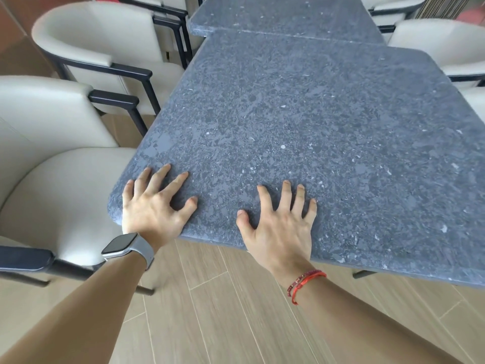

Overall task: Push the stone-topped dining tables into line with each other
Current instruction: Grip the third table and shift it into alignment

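The near stone-topped table point(301, 122) has a dark grey speckled top with rounded corners. A second, matching table point(283, 14) butts against its far edge and is offset to the left, so their sides do not line up. My left hand point(154, 203) presses flat on the near table's front left corner, fingers spread, a grey watch on its wrist. My right hand point(280, 219) lies flat on the front edge further right, fingers spread, red bracelets on its wrist.
Cream armchairs with black frames crowd the left side: one point(55, 179) close beside the near corner and another point(99, 46) behind it. More cream chairs point(441, 46) line the right side. Wood-look floor planks point(223, 311) lie under my arms.
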Demonstrator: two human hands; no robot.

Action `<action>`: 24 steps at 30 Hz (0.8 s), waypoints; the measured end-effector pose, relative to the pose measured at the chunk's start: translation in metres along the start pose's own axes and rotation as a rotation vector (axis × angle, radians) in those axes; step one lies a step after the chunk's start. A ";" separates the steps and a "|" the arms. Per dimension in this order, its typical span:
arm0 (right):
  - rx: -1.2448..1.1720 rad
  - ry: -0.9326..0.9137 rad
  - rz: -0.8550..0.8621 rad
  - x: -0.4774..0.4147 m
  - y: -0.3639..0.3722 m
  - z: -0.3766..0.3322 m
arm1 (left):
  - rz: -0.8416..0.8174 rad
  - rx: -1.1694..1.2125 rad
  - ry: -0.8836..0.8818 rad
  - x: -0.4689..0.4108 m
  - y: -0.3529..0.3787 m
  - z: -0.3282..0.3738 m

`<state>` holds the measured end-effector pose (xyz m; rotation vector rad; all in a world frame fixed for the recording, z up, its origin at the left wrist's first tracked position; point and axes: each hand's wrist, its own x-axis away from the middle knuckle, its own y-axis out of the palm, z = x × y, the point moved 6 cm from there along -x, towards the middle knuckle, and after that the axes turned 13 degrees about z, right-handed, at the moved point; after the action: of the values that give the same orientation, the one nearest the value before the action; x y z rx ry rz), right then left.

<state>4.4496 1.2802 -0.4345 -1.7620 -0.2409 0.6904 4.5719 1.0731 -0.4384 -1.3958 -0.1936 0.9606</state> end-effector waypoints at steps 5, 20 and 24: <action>-0.009 0.008 -0.024 0.000 -0.001 0.002 | 0.010 0.014 0.009 0.000 0.000 0.000; -0.297 0.073 -0.110 0.004 -0.023 0.018 | -0.111 0.174 0.069 0.011 -0.014 0.024; -0.402 0.134 -0.135 0.018 -0.046 0.032 | -0.165 0.276 0.094 0.029 -0.017 0.072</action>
<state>4.4545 1.3288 -0.4021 -2.1426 -0.4261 0.4432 4.5522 1.1474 -0.4187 -1.1493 -0.0995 0.7519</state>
